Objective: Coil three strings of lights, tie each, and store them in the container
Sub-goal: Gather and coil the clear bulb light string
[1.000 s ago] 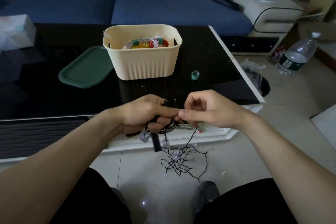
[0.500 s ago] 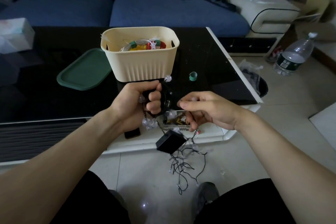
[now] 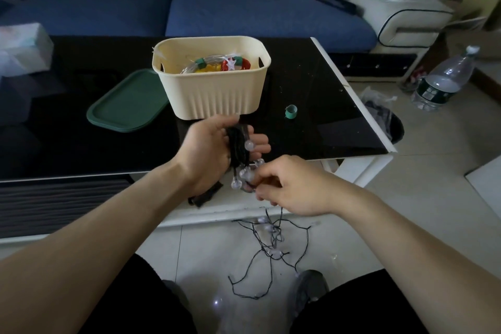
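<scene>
arms: bare, no sleeves | legs: black shorts [image 3: 360,304] | foot: grey shoe [image 3: 309,290]

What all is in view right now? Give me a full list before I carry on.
Cream ribbed plastic container: one, on the black glass table, open, with tied light coils inside.
Tied light coils: clear wire, green ties, red and yellow parts; count unclear.
Dark green plastic lid: one, flat on the table, left of the container.
Small green tie ring: one, on the table, right of the container.
Black string of clear bulb lights: one, part wound in the left hand, its tail on the floor tiles.
Clear plastic water bottle: one, on the floor at right.
Blue sofa: behind the table.
Left hand: grips the coil.
Right hand: pinches the wire.
</scene>
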`<action>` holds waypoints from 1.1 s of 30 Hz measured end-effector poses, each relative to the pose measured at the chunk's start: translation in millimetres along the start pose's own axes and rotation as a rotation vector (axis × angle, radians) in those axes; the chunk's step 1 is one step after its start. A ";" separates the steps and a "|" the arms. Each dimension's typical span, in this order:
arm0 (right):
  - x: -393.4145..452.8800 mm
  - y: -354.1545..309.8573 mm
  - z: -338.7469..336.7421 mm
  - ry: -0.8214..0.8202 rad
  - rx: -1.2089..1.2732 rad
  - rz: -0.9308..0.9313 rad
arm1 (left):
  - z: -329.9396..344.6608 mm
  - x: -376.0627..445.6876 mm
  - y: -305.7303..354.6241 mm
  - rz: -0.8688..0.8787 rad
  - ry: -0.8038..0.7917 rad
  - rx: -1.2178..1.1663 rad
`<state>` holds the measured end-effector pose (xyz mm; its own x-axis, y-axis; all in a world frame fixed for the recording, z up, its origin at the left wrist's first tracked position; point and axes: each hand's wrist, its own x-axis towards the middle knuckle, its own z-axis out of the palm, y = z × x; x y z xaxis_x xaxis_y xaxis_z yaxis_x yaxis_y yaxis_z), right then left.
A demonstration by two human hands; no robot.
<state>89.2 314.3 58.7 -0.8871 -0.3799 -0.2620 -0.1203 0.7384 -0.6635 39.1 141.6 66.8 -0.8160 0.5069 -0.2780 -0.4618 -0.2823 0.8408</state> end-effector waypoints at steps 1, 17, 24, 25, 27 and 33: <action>-1.4 -2.0 -0.9 0.022 -0.011 -0.021 | 1.2 0.3 -2.3 -0.037 -0.013 0.089; -8.2 6.9 -29.9 0.164 0.015 0.015 | 10.2 -3.1 -12.0 -0.165 -0.436 0.669; -10.8 21.3 -39.6 0.009 0.227 -0.037 | -3.3 -6.1 -6.8 -0.142 -0.393 0.528; -11.1 23.3 -41.3 -0.014 0.285 -0.037 | -4.5 -5.9 -6.1 -0.142 -0.375 0.468; -12.1 27.2 -43.4 -0.067 0.459 -0.032 | -3.6 -6.0 -3.6 -0.136 -0.331 0.347; -6.1 36.1 -41.2 -0.005 0.608 0.107 | 1.8 -8.0 6.0 -0.060 -0.094 0.073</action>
<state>71.9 366.2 65.2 -0.8781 -0.3248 -0.3513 0.2458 0.3237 -0.9137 43.5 137.3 74.9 -0.7495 0.5964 -0.2872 -0.4798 -0.1907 0.8564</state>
